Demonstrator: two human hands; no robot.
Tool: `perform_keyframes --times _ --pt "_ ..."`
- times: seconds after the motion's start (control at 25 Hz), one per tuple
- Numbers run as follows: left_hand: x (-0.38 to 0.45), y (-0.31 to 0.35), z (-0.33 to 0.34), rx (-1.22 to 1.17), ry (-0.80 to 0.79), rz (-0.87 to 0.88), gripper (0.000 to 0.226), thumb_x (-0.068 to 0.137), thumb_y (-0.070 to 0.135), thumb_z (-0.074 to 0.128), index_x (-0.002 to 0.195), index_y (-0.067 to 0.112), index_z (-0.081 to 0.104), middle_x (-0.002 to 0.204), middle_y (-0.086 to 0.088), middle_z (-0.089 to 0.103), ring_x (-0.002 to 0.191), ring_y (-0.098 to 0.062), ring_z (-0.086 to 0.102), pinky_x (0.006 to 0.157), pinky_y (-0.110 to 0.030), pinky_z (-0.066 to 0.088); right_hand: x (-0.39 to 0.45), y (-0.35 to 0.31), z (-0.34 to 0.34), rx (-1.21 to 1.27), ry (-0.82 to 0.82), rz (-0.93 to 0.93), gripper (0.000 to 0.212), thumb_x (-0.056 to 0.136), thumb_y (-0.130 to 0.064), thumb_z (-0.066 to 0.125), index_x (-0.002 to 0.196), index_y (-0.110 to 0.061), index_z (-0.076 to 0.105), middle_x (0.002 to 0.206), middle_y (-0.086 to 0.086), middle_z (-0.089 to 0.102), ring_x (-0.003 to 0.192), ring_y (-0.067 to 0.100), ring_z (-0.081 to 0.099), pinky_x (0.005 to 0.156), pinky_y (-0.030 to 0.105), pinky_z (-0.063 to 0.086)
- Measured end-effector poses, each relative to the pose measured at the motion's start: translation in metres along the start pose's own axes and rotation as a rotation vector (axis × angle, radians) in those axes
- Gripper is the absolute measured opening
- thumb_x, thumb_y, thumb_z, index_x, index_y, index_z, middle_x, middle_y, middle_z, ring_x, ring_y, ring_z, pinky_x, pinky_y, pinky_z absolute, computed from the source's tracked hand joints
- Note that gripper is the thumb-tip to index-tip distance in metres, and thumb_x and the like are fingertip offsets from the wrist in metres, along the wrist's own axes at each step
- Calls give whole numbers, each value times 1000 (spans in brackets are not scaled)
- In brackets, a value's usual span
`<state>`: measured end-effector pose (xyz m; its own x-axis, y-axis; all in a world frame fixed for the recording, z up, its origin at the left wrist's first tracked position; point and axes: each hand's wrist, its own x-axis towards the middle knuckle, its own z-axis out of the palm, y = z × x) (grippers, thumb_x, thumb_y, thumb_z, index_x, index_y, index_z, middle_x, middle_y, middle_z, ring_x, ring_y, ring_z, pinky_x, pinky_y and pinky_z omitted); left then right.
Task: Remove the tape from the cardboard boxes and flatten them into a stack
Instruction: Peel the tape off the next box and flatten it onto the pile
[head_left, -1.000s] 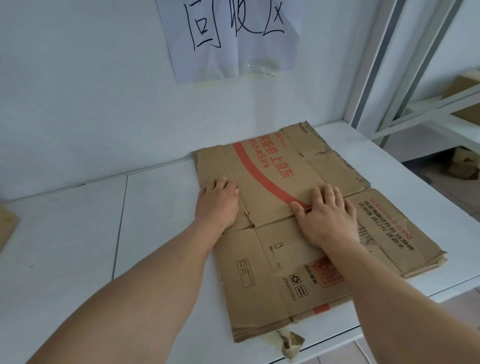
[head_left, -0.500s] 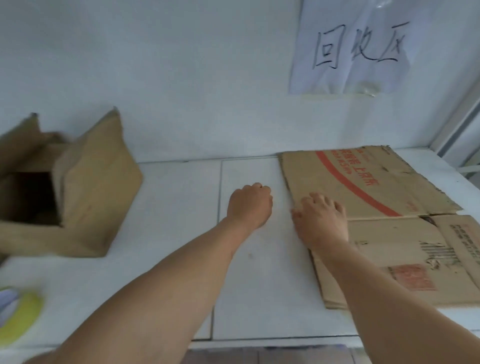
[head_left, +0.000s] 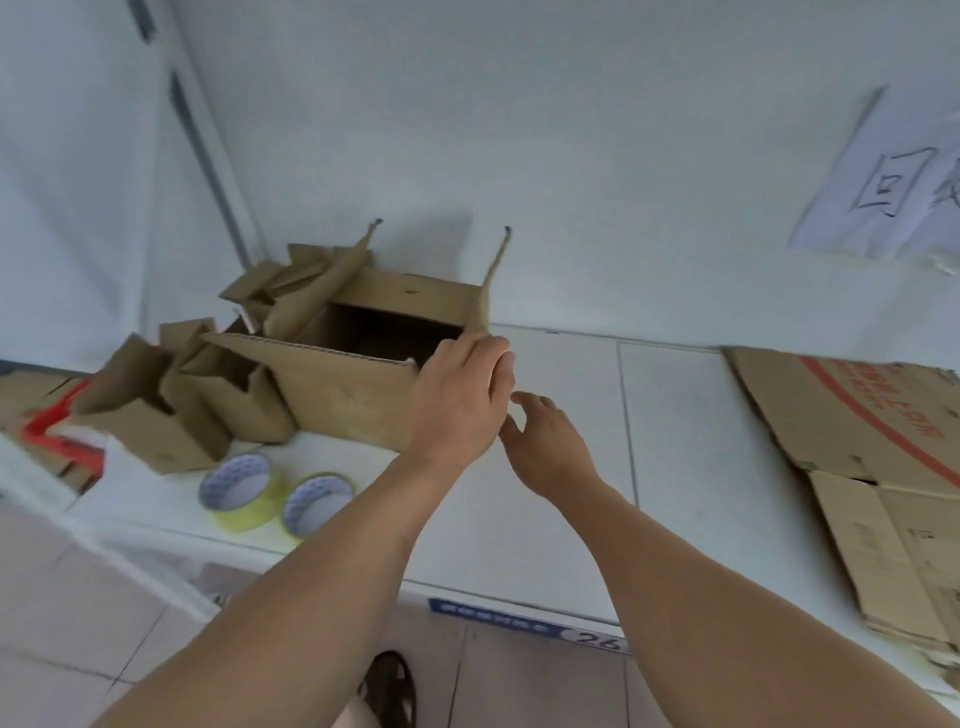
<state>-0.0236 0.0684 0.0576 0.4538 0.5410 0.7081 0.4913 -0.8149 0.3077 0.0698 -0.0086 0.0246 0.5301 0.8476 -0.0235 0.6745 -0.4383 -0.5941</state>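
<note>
Fetching next box (head_left: 343, 384), at 10 o'clock. Left hand (head_left: 460, 400) grips its upright flap (head_left: 485, 296); right hand (head_left: 545, 447) spread, empty. Next: drag near, peel tape.

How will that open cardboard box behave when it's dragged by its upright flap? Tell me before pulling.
The open cardboard box probably slides easily: its dark interior looks empty and the white table looks smooth. The flap the left hand touches is thin and curved, so it likely bends before the box follows. Standing tall with flaps up, it may tilt rather than slide.
</note>
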Motion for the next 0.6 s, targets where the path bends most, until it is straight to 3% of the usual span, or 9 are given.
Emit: perform_keyframes --times 0.12,0.2,0.28,0.36,0.44,0.52,0.6 --pt "-10 -28 -20 -180 172 35 37 100 34 43 104 8 69 105 -4 67 89 -18 63 70 -26 50 8 -49 18 273 -8 83 72 86 -67 34 143 -24 39 143 -3 49 125 21 52 100 44 47" --pt "-13 -33 -29 -361 179 10 48 103 43 34 103 8 67 102 -4 65 85 -13 61 70 -24 50 12 -72 22 274 15 79 77 77 -71 33 135 -21 44 128 1 61 109 22 62 88 45 55" --pt "-12 -39 -38 -464 216 -30 44 104 44 31 99 14 63 93 0 64 79 -9 57 65 -23 48 21 -86 30 283 16 119 78 74 -71 33 127 -16 47 116 4 65 102 24 65 83 43 57" --pt "-9 -49 -43 -441 303 -44 33 104 34 36 92 16 61 85 2 63 74 -9 56 60 -26 46 32 -91 37 285 -33 175 69 81 -64 36 120 -10 52 108 6 65 96 25 63 81 37 52" --pt "-6 -61 -45 -339 381 11 43 105 32 35 85 10 66 83 1 64 71 -11 57 56 -31 47 40 -94 42 227 -22 197 47 97 -47 34 108 -6 56 98 9 61 86 24 56 75 34 45" --pt "-4 -76 -43 -242 422 69 46 104 35 37 91 5 69 92 -7 66 81 -21 60 67 -38 51 41 -91 42 305 55 222 42 102 -38 30 106 -6 57 95 8 62 82 23 56 70 34 44" --pt "0 -93 -40 -123 409 41 43 103 37 41 108 2 66 111 -15 63 103 -29 57 90 -48 47 37 -82 39 421 85 225 40 102 -36 29 106 -7 58 88 6 60 74 20 52 65 32 42"
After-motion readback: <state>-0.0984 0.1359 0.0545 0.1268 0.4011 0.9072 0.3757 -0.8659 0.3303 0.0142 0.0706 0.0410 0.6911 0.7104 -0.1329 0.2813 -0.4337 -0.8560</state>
